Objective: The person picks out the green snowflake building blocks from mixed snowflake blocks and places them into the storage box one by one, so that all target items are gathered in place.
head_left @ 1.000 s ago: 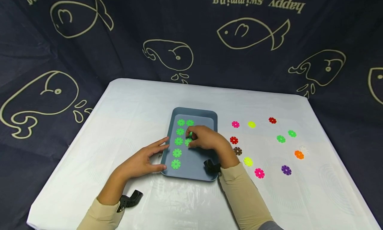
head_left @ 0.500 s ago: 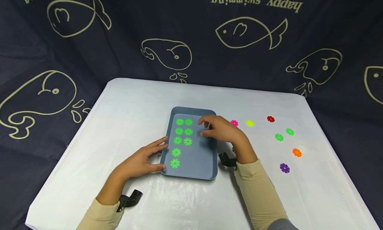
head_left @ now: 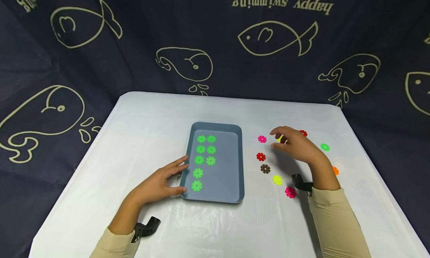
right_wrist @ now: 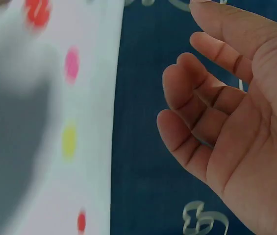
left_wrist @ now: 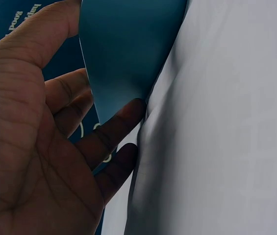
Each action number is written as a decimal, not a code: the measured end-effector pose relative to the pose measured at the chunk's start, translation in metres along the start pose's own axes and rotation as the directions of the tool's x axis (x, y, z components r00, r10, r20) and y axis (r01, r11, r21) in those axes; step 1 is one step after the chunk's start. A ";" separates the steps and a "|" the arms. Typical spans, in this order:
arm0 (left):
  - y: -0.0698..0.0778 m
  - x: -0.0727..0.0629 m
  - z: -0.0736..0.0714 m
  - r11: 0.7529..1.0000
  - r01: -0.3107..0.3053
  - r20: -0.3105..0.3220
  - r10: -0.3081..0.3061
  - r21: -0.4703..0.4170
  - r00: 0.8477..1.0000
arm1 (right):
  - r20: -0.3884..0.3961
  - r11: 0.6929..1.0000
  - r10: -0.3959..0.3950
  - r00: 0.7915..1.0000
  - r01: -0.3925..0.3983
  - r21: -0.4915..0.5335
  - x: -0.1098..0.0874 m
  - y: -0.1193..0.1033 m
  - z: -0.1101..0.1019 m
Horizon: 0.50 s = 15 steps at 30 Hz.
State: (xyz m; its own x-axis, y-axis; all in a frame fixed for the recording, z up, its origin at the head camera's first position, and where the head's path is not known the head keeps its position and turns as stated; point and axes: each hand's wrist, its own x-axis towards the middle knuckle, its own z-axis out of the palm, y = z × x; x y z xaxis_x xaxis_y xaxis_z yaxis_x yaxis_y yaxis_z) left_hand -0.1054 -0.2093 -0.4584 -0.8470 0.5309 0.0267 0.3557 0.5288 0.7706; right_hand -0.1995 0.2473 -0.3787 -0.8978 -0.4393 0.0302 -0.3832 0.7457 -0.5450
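A grey-blue tray (head_left: 228,187) lies on the white table. Inside it, notched green discs (head_left: 198,173) form two columns, the left one longer than the right, which has three. My left hand (head_left: 158,185) rests at the tray's left side, thumb and fingertips touching the rim; the left wrist view shows these fingers against the tray's outer wall (left_wrist: 128,54). Over the loose discs on the right hovers my right hand (head_left: 299,144), fingers loosely bent, holding nothing. Beneath or beside it are a yellow disc (head_left: 279,138), partly covered, and a red disc (head_left: 304,133).
Right of the tray lie a pink disc (head_left: 262,139), another red disc (head_left: 261,157), a brown disc (head_left: 265,169), another yellow disc (head_left: 277,180) and a green disc (head_left: 325,147). An orange disc (head_left: 335,170) shows partly behind the right arm. A dark printed cloth (head_left: 221,75) hangs behind.
My right hand let go of a green disc in the tray's second column, then moved right, out over the loose discs. My left hand has stayed at the tray's rim.
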 end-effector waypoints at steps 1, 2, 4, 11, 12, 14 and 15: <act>0.000 0.000 0.000 1.000 0.002 -0.001 -0.002 0.000 1.000 | -0.012 1.000 0.011 1.000 -0.011 -0.006 -0.005 0.007 -0.004; 0.000 0.000 0.001 1.000 0.003 -0.002 -0.003 0.002 1.000 | -0.024 1.000 0.022 0.999 -0.022 -0.011 -0.010 0.014 -0.007; 0.000 0.000 0.001 1.000 0.006 -0.005 -0.006 0.001 1.000 | -0.050 0.999 0.040 0.998 -0.041 -0.016 -0.020 0.027 -0.013; 0.002 0.000 0.001 1.000 -0.003 -0.008 0.003 0.003 1.000 | -0.062 0.983 0.173 0.983 -0.176 -0.046 -0.047 0.070 -0.028; 0.001 0.000 0.001 1.000 -0.001 -0.007 0.002 0.005 1.000 | -0.055 0.980 0.189 0.980 -0.192 -0.053 -0.050 0.074 -0.029; 0.001 0.000 0.001 1.000 -0.001 -0.005 0.001 0.007 1.000 | -0.043 0.971 0.225 0.974 -0.227 -0.072 -0.055 0.082 -0.030; 0.001 0.000 0.001 1.000 -0.002 -0.004 0.002 0.007 1.000 | -0.035 0.967 0.244 0.969 -0.246 -0.072 -0.057 0.086 -0.031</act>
State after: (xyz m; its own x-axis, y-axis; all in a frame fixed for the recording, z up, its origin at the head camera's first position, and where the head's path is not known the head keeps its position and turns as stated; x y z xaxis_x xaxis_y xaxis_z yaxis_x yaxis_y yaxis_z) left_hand -0.1048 -0.2083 -0.4586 -0.8480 0.5290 0.0308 0.3598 0.5322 0.7664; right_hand -0.1884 0.3517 -0.4014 -0.9713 -0.2261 -0.0742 -0.1652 0.8651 -0.4736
